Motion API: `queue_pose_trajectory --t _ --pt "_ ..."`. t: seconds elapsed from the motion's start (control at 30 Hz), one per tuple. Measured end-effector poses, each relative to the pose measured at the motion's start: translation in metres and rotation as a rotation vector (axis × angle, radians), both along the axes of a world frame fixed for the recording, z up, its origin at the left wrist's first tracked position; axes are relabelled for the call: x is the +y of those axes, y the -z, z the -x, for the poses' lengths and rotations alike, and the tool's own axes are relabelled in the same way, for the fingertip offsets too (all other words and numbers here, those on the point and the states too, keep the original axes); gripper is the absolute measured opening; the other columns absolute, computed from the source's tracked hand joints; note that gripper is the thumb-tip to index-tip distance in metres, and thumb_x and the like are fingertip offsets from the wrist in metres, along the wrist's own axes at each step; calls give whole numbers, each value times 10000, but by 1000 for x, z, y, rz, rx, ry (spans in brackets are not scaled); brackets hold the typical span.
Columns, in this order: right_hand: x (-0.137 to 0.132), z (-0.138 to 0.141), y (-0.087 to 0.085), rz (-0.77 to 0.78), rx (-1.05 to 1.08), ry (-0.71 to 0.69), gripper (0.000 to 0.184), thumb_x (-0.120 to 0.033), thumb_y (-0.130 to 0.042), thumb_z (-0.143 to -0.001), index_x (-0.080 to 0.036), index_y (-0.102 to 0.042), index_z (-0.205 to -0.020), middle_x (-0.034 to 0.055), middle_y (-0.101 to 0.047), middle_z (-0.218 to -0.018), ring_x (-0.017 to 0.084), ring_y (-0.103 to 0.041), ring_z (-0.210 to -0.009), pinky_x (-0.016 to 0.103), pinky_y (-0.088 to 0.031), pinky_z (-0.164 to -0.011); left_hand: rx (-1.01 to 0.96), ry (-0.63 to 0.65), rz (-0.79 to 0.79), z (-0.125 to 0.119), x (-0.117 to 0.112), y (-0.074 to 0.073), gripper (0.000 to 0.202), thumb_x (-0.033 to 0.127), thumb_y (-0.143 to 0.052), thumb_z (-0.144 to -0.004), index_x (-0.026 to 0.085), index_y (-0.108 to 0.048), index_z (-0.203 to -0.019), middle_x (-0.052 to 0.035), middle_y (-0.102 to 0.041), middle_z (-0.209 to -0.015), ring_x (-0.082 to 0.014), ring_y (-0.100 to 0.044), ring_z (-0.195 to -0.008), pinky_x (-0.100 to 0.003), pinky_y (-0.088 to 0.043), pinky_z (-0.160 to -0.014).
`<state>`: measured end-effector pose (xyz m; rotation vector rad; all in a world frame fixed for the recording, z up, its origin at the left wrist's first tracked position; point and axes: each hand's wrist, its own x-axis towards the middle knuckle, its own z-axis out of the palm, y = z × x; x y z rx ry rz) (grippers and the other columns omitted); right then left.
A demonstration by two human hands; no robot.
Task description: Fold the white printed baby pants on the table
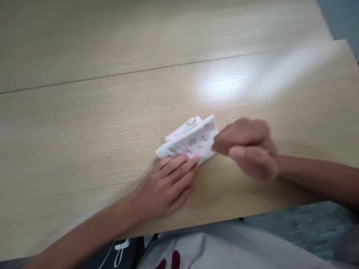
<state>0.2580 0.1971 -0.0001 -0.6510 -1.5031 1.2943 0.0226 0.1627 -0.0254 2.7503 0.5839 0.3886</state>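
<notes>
A small folded white cloth garment (200,144), printed with green animals and little motifs, lies on the table. Behind its smooth front fold shows a ruffled, gathered edge (183,129). My left hand (168,185) rests with fingers stretched out flat, their tips pressing on the garment's near edge. Just off the garment's right end is my right hand (249,147), blurred by motion. Its fingers are curled in, and nothing shows in them. Whether its fingertips touch the cloth is unclear.
The pale wood-grain table (98,123) has a seam running across it and a bright light reflection at the right. Below its near edge are a grey garment with dark red marks (218,246) on my lap and a white cord piece (122,246).
</notes>
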Motion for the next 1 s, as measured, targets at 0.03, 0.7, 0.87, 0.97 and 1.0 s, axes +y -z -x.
queue_pose_trajectory --t 0.03,0.7,0.87,0.97,1.0 --pt "-5 8 1 7 1 -70 481 -240 -522 -904 -201 -218 -534 -52 -198 -516 80 -191 -458 295 -142 -473 -8 8 0 -1 -2 1 354 237 -495 -989 95 -579 -1301 -108 -533 -1434 -280 -471 -1316 -425 -403 -1077" --pt "-4 -15 27 197 -28 200 479 -178 -546 -822 -203 -186 -507 -58 -148 -485 70 -118 -431 243 -112 -386 -15 -2 136 8 -9 -2 464 111 -470 -973 51 -461 -1433 -130 -466 -1487 -250 -368 -1433 -424 -324 -1226" --pt "6 -30 30 172 -7 245 517 -251 -549 -844 -214 -130 -543 -65 -89 -524 66 -84 -441 240 -115 -389 86 97 73 13 3 -1 547 240 -415 -1029 71 -296 -1534 -113 -300 -1593 -232 -198 -1512 -438 -179 -1269" --pt "8 -39 30 -79 -162 433 482 -215 -531 -848 -206 -155 -546 -62 -116 -528 70 -108 -464 246 -93 -432 169 112 25 15 8 -2 614 351 -399 -1047 71 -219 -1562 -116 -215 -1621 -235 -125 -1528 -438 -129 -1270" --pt "9 -42 32 -190 -255 472 473 -197 -533 -851 -201 -174 -544 -63 -137 -519 71 -125 -466 247 -92 -439 185 114 16 15 9 -3 613 360 -387 -1052 82 -208 -1567 -111 -209 -1622 -231 -114 -1530 -437 -125 -1269"
